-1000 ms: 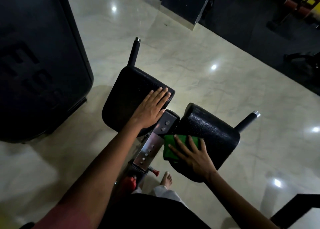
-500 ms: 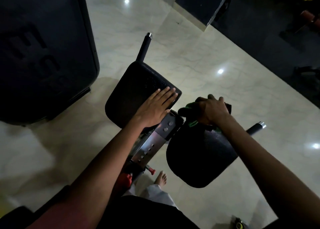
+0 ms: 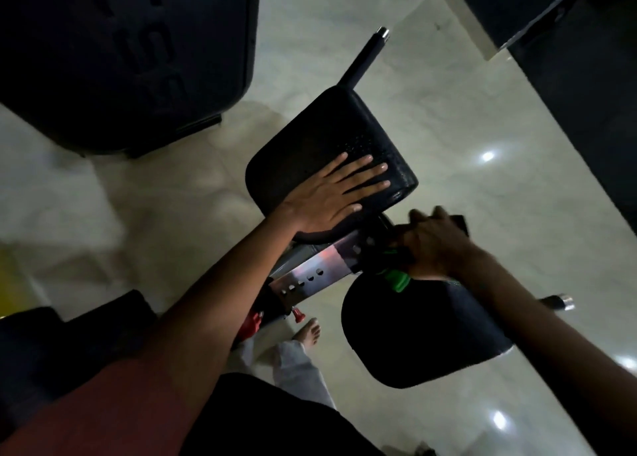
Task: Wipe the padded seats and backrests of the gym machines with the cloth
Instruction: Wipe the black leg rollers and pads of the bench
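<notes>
The green cloth (image 3: 396,278) is soft and light, best bunched in the palm; it sits at the far edge of the right pad (image 3: 424,335), clenched in the right hand (image 3: 436,245). The left hand (image 3: 331,193) lies flat, fingers straight, on the left pad (image 3: 320,138). Both pads look like firm, grained black vinyl with rounded corners, joined by a perforated steel bracket (image 3: 310,273).
</notes>
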A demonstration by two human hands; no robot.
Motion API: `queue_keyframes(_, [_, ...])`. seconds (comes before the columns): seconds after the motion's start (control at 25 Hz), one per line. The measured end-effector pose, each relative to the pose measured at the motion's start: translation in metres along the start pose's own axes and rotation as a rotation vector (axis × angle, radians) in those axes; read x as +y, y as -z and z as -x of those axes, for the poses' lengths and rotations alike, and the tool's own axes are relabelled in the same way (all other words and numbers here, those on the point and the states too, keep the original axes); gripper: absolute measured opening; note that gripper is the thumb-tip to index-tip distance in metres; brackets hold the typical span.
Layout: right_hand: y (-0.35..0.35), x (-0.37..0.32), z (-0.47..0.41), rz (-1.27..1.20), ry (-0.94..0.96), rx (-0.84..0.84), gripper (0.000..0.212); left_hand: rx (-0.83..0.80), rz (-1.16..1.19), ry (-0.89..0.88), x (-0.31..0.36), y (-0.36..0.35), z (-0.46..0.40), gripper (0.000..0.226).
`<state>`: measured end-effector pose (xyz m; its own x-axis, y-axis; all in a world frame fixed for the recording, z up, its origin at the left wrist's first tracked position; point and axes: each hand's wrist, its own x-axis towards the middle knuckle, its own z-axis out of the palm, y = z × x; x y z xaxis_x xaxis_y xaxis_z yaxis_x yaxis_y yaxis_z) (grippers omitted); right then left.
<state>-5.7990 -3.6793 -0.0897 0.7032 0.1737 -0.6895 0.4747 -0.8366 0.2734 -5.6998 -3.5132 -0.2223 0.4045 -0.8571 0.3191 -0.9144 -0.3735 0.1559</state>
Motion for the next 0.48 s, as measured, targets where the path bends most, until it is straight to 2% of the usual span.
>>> queue_keyframes(0.12, [-0.007, -0.025, -0.027, -0.022, 0.093, -0.004, 0.047, -0.003, 0.001, 0.015, -0.001, 0.002, 0.001, 0.053])
queue_keyframes(0.28, [-0.003, -0.002, -0.008, -0.010, -0.013, -0.011, 0.047, -0.019, -0.025, 0.018, 0.001, 0.005, 0.001, 0.053])
queue_keyframes(0.4, [-0.010, -0.044, -0.012, 0.123, 0.053, 0.017, 0.051, -0.017, -0.030, 0.034, 0.006, 0.005, 0.000, 0.054])
queue_keyframes(0.48, [-0.022, -0.083, -0.023, 0.193, 0.139, -0.054, 0.049, -0.017, -0.049, 0.019, 0.004, 0.007, 0.001, 0.055])
